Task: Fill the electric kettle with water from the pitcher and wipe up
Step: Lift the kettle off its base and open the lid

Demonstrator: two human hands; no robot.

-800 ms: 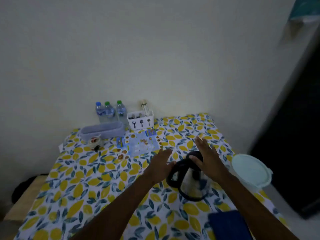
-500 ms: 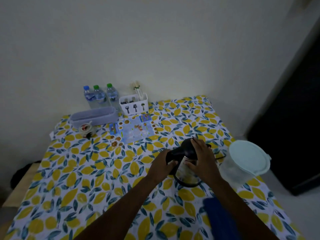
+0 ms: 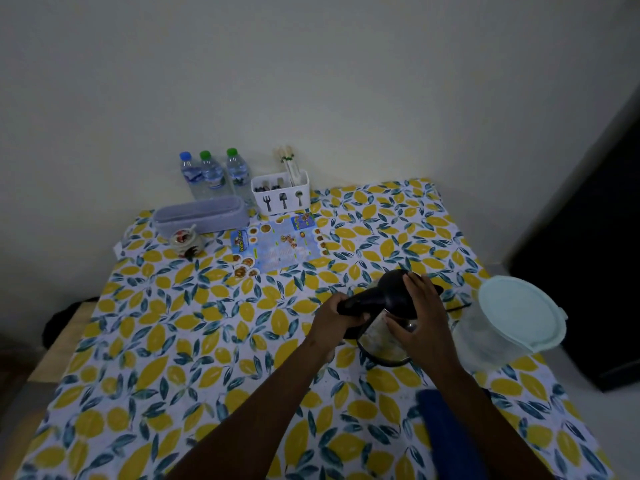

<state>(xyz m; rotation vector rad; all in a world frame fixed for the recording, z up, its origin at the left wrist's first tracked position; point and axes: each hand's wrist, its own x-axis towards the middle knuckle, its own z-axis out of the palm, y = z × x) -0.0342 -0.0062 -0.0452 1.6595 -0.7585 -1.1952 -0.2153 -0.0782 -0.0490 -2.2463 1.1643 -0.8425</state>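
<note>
Electric kettle (image 3: 388, 336) on lemon-print tablecloth (image 3: 207, 341), left hand (image 3: 334, 318) wrapped around its black handle, right hand (image 3: 417, 317) gripping lid and body, lidded pitcher (image 3: 509, 320) just beside, blue cloth (image 3: 446, 434) near front edge.

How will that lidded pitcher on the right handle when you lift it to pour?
The pitcher looks wide and translucent, so it is probably heavy if full. Its smooth plastic wall may be slippery. It stands near the table edge, so a sideways nudge might tip it off.
</note>
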